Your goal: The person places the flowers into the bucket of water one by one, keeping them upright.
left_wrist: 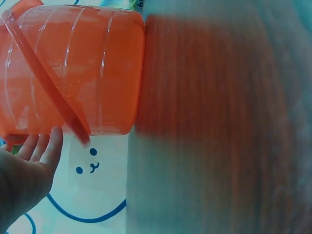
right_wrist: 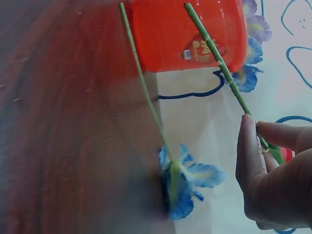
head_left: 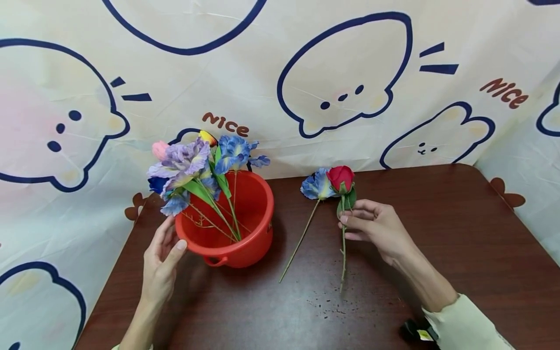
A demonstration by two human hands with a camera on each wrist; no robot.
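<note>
My right hand (head_left: 378,228) pinches the green stem of a red artificial rose (head_left: 340,177) just below its leaves; in the right wrist view the stem (right_wrist: 214,51) slants up past the fingertips. My left hand (head_left: 159,265) rests its fairly straight fingers against the near left side of a red plastic bucket (head_left: 255,245). In the left wrist view, the fingers (left_wrist: 52,148) touch the bucket's wall near its hanging handle (left_wrist: 46,85). Inside the bucket lean several artificial flowers, among them a lilac one (head_left: 185,158) and a blue one (head_left: 234,153).
A blue artificial flower (head_left: 317,184) with a long stem lies on the dark wooden table (head_left: 437,218) between bucket and rose. Dark crumbs (head_left: 330,306) are scattered near the front, and a black object (head_left: 413,330) sits by the right sleeve. Behind hangs a patterned cloth (head_left: 341,146).
</note>
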